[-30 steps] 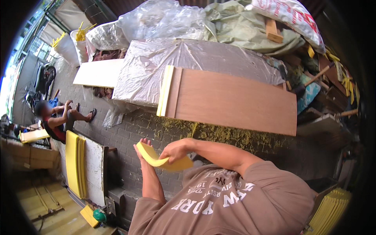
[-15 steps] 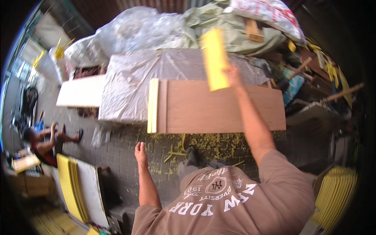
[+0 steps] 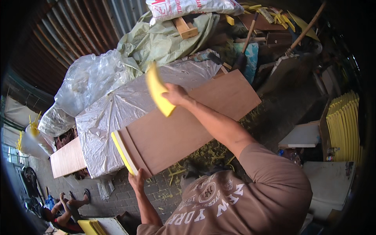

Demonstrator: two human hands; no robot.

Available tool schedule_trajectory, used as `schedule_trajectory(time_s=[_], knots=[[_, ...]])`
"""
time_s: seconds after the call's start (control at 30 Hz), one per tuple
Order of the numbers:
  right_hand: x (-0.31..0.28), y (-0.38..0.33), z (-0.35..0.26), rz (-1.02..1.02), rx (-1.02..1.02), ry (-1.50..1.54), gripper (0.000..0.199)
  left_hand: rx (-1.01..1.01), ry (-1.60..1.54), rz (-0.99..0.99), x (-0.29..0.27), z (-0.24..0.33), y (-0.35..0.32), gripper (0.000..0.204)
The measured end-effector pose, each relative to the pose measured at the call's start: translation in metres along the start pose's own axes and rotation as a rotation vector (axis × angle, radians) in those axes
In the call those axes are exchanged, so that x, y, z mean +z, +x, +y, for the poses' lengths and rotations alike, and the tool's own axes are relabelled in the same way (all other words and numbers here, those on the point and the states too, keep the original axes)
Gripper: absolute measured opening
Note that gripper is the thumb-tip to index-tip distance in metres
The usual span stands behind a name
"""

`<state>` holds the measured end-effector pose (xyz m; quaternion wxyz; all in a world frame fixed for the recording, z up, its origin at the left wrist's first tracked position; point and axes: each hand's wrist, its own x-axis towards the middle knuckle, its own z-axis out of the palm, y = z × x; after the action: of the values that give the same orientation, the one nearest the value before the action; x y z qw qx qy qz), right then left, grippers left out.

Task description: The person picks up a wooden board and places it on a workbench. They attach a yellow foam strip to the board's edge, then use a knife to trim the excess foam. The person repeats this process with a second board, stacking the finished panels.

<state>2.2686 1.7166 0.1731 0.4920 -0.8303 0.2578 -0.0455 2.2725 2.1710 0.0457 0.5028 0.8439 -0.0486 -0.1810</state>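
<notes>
My right hand (image 3: 176,95) is closed on a yellow foam piece (image 3: 158,92). It holds the piece up over the far side of a long brown plywood panel (image 3: 196,117); the foam looks bent and is smeared by motion. Across the panel's left end lies a narrow strip with a yellow edge (image 3: 122,153). A thin brown wooden batten (image 3: 138,152) runs beside it. My left hand (image 3: 136,181) grips the near end of the yellow-edged strip at the panel's corner, its fingertips partly hidden.
Beneath the panel is a plastic-covered stack (image 3: 103,117); a lighter board (image 3: 68,158) juts out at its left. Clear plastic sheeting (image 3: 92,78) lies behind. Yellow scraps (image 3: 211,152) litter the floor. Yellow sheets (image 3: 342,127) stand at right. Another person (image 3: 64,209) sits at lower left.
The view has turned, so the panel now slants. My left hand has gone from free beside the panel to the strip's near end. My right hand has brought the foam piece leftward.
</notes>
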Motion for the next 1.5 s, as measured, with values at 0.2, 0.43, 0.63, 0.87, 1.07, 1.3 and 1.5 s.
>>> schedule_trajectory(time_s=[0.2, 0.43, 0.63, 0.87, 1.07, 1.3, 1.5], knots=[[0.036, -0.025, -0.133, -0.336, -0.481, -0.286, 0.059, 0.139, 0.054, 0.295, 0.005, 0.019, -0.103, 0.044], [-0.308, 0.015, 0.06, 0.013, 0.26, -1.239, 0.055, 0.132, -0.05, 0.452, 0.019, 0.029, -0.124, 0.044], [-0.317, -0.032, -0.023, -0.088, -0.137, -0.311, 0.043, 0.123, -0.062, 0.419, 0.012, 0.027, -0.119, 0.048], [-0.436, -0.101, 0.164, 0.273, 0.696, -1.469, 0.037, 0.235, -0.175, 0.408, 0.023, 0.022, -0.111, 0.049], [-0.436, -0.249, 0.195, 0.807, 0.73, -0.903, 0.036, 0.257, 0.014, 0.201, -0.014, 0.061, -0.054, 0.046], [-0.289, -0.303, 0.334, 1.107, 0.749, -0.275, 0.045, -0.114, 0.052, -0.097, -0.063, 0.134, 0.027, 0.014], [-0.204, -0.308, 0.423, 1.33, 0.585, 0.224, 0.037, -0.146, 0.357, -0.335, -0.053, 0.218, 0.077, 0.036]])
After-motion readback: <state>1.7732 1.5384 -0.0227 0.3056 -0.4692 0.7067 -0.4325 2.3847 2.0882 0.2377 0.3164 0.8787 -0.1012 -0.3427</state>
